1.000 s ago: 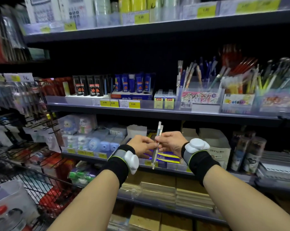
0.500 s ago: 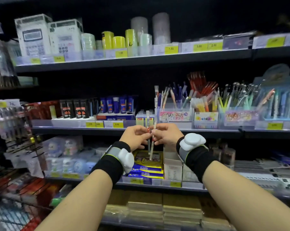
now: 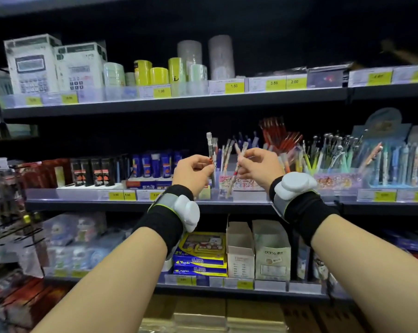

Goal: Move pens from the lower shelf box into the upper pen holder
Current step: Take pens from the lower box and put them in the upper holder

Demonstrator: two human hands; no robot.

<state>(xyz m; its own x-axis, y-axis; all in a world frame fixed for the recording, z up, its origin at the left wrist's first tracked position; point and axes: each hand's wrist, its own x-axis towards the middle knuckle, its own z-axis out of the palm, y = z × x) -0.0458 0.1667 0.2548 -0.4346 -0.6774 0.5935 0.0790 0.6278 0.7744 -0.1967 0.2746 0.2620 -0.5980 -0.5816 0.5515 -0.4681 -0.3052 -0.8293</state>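
My left hand (image 3: 194,170) pinches a few clear-barrelled pens (image 3: 210,150) upright, their caps sticking up above my fingers. A little to the right, my right hand (image 3: 258,165) grips other pens (image 3: 234,179), tilted, with the lower ends pointing down-left. Both hands hover in front of the clear pen holder (image 3: 241,183) with a cartoon label on the middle shelf, which has several pens standing in it. Open white cardboard boxes (image 3: 240,251) stand on the lower shelf below my right wrist.
Further clear holders (image 3: 337,181) full of coloured pens line the middle shelf to the right. Glue sticks (image 3: 155,164) and dark tubes (image 3: 92,171) stand to the left. Calculators (image 3: 32,66) and tape rolls (image 3: 152,73) fill the top shelf. Blue-yellow boxes (image 3: 200,260) sit on the lower shelf.
Both hands rose from the lower shelf to the middle shelf. The pens held together between them are now split, some in each hand, and the hands have drawn apart.
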